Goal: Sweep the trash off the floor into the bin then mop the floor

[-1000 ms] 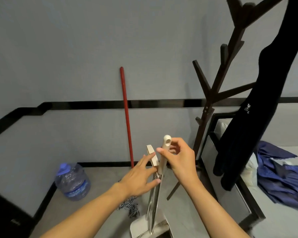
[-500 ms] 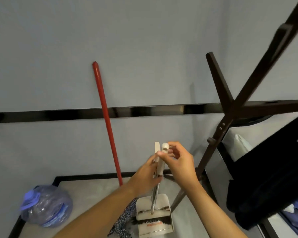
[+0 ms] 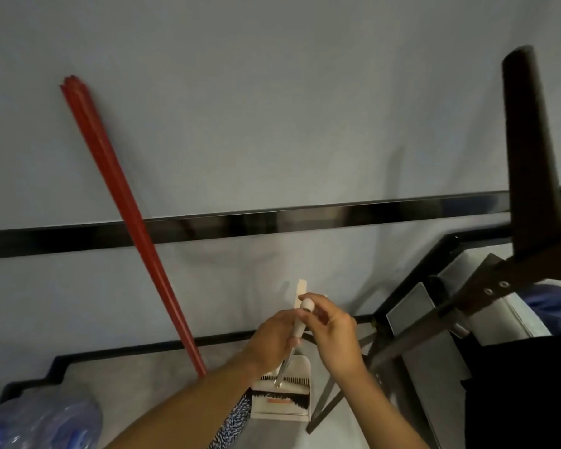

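A cream broom handle (image 3: 300,323) with a rounded top stands upright over a cream dustpan (image 3: 284,398) that rests on the floor by the wall. A second flat cream handle (image 3: 301,288) rises just behind it. My right hand (image 3: 332,333) pinches the top of the broom handle. Lower down and to the left, my left hand (image 3: 271,340) curls around the handles. A red mop pole (image 3: 128,215) leans against the wall to the left, and its blue-and-white mop strands (image 3: 235,419) lie on the floor beside the dustpan.
A dark wooden coat stand (image 3: 528,176) rises at the right, its legs close to the dustpan. Beside it is a bed frame (image 3: 412,306) with dark clothing. A blue water bottle (image 3: 42,426) lies at the bottom left. Grey floor shows between them.
The view has tilted down and moved closer to the wall. My left hand has closed around the handles, and both hands now sit lower over the dustpan.
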Action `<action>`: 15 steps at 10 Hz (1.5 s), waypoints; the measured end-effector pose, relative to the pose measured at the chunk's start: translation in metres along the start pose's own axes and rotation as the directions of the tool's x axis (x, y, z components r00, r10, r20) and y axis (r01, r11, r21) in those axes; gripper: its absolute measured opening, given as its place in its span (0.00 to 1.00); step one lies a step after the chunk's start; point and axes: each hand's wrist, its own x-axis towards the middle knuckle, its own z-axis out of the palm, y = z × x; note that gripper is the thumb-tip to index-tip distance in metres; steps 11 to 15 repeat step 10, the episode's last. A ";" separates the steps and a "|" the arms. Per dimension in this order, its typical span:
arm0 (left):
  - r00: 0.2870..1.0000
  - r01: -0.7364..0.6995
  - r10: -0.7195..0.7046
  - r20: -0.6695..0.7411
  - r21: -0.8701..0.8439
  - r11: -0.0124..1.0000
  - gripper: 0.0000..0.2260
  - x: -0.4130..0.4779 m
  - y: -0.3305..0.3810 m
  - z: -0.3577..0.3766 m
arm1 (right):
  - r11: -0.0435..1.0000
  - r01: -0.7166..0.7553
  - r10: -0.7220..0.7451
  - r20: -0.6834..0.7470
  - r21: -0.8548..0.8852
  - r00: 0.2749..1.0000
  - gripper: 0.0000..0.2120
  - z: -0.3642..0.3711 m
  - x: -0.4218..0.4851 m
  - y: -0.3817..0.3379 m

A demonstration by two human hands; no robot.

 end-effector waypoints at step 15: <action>0.988 -0.138 0.152 -0.020 0.303 0.943 0.25 -0.039 0.126 -0.008 | 0.814 -0.194 0.182 -0.076 -0.547 0.980 0.34 -0.096 -0.100 -0.047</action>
